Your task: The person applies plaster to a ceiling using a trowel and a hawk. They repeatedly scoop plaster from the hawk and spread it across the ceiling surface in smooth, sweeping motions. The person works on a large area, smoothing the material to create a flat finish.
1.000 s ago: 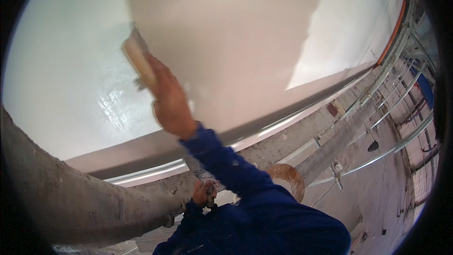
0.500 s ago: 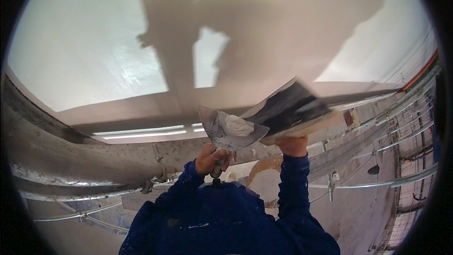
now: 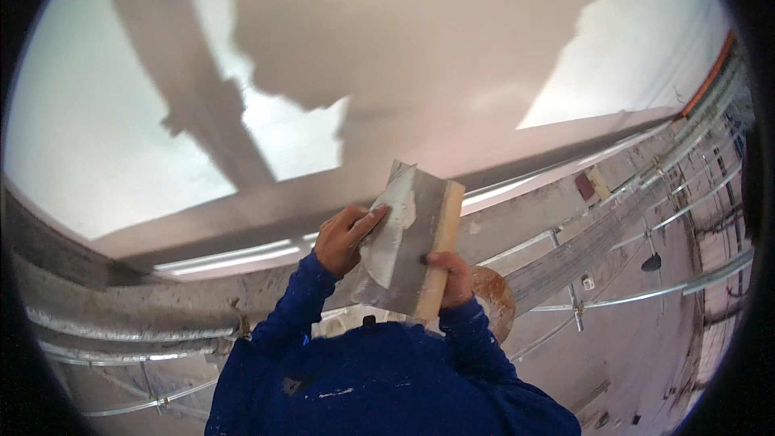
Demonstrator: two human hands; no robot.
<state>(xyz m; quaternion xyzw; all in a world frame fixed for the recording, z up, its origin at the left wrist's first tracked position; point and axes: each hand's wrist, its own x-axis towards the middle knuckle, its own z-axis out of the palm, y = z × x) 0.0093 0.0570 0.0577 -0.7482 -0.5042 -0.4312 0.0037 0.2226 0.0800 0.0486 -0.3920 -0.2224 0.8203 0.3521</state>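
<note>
My left hand (image 3: 342,239) is closed around a putty knife, its handle hidden in the palm and the index finger stretched along the pale blade (image 3: 384,246). That blade lies slanted across the face of a wide smoothing blade (image 3: 425,230), which is grey metal with a light wooden strip (image 3: 446,230) along its right side. My right hand (image 3: 454,278) grips this wide blade by the wooden strip, thumb on the near face. A whitish smear of putty (image 3: 408,208) shows by the putty knife's edge. Both tools are held up before my chest.
A smooth pale wall (image 3: 452,73) with shadows across it stands ahead. Below it runs a rough ledge (image 3: 517,210). Scaffold tubes (image 3: 630,304) pass at the right, and more metal tubes (image 3: 129,331) lie at the left. A round brownish-rimmed thing (image 3: 496,303) sits below my right hand.
The wide blade has swung from pointing right to nearly upright and moved left. My putty knife now lies against its face, and the white lump of putty it carried no longer shows as a lump.
</note>
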